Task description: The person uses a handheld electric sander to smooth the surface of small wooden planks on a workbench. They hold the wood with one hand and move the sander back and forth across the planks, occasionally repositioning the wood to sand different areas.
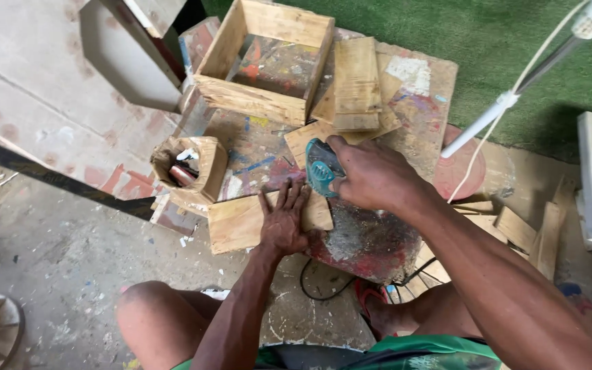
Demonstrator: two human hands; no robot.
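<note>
A flat wooden board [241, 220] is pinned to the paint-stained work table [419, 103] by the left hand [284, 223], laid palm-down with fingers spread. A teal power sander [322, 168] is gripped by the closed right hand [373, 175] at the board's upper right edge. An open wooden box [266, 60] and a small hexagonal wooden holder [190, 168] are seen behind.

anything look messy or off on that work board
Yes: sawdust lies spilled on the paint-stained board just below the right hand holding the teal sander. The left hand presses flat on a wood plank.
</note>
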